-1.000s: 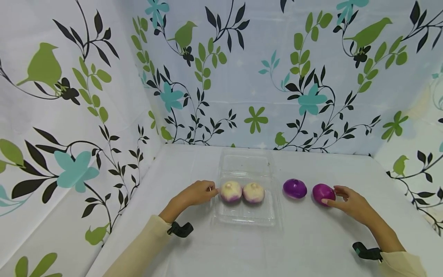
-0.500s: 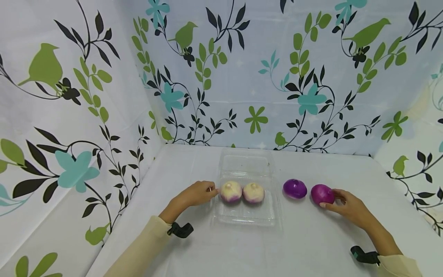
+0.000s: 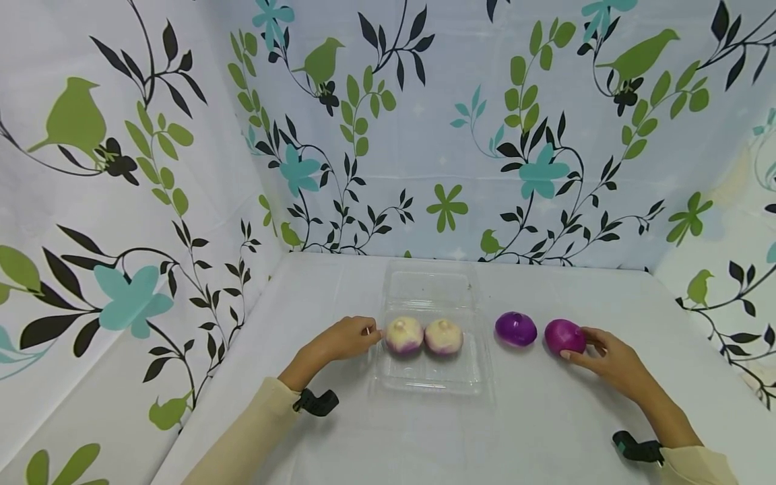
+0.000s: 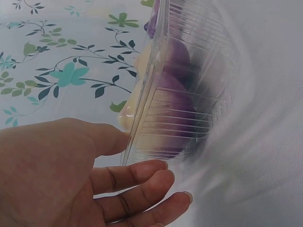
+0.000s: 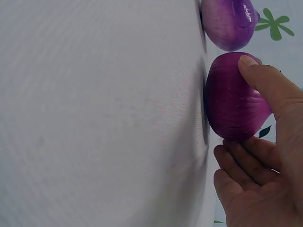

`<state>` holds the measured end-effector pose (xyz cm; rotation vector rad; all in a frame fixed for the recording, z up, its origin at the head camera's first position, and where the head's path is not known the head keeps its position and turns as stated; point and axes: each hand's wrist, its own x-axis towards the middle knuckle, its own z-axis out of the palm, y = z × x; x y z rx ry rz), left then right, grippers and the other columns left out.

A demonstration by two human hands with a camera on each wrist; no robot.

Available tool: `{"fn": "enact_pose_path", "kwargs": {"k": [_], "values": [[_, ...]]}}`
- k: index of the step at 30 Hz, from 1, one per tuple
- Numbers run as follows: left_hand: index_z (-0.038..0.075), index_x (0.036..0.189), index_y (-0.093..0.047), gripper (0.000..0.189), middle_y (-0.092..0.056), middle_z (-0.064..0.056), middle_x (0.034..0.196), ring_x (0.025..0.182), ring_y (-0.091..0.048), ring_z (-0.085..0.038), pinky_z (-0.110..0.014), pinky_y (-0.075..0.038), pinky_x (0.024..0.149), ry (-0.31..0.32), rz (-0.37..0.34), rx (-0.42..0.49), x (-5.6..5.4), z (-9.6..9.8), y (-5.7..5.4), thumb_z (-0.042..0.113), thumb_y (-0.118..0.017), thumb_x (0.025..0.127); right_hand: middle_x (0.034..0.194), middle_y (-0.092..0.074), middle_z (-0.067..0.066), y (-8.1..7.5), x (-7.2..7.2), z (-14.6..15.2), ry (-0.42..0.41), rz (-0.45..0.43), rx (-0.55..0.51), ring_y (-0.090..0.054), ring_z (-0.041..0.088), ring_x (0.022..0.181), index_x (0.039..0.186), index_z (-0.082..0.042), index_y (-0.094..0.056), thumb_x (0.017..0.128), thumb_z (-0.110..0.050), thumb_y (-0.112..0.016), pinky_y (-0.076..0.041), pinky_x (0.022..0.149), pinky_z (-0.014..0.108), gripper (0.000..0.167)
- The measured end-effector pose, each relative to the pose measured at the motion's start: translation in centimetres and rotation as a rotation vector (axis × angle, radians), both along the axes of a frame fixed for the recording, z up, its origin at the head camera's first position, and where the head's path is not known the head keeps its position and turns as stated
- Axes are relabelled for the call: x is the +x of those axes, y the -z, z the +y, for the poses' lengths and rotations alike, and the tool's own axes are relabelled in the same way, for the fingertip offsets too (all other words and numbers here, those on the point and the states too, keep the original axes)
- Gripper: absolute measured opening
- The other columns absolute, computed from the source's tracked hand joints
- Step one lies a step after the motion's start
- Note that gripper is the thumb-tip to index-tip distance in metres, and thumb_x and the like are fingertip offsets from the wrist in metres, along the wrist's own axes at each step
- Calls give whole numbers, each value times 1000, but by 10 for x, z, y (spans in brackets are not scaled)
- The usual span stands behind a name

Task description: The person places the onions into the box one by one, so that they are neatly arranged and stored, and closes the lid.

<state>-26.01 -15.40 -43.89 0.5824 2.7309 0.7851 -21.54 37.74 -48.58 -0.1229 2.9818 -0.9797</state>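
Observation:
A clear plastic container (image 3: 429,386) lies with its lid folded back on the table, holding two cream-and-purple turnips (image 3: 404,336) (image 3: 444,337) side by side. At its left edge, my left hand (image 3: 348,337) pinches the rim between thumb and fingers; the left wrist view shows the thumb (image 4: 112,141) at the rim and the fingertips along the ribbed wall. My right hand (image 3: 612,360) grips a reddish-purple onion (image 3: 562,337), its thumb (image 5: 265,80) across one side and its fingers at the other. A darker purple onion (image 3: 516,329) sits between that onion and the container.
White cloth covers the table (image 3: 533,431). A curtain (image 3: 364,222) printed with leaves, birds and flowers hangs behind and along the sides. The open lid (image 3: 429,286) extends toward the back of the table. Each wrist wears a black camera mount (image 3: 316,403).
My right hand and the reddish-purple onion shifted slightly left, toward the darker onion, then stayed nearly still. The left hand, container and turnips have kept their places.

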Motion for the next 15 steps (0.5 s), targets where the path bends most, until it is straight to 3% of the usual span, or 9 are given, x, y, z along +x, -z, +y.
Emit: {"fn": "enact_pose_path", "kwargs": {"k": [15], "values": [[13,93,-65,27,-65,1,81,72,-58,-14,-31,-46,65,1,3,-1,-1,0,0,32,-56,109,149,-47,40,-4,-3,2,16,20,10,-43,62,136,149,14,-43,95,-55,-74,-41,105,72,93]]}}
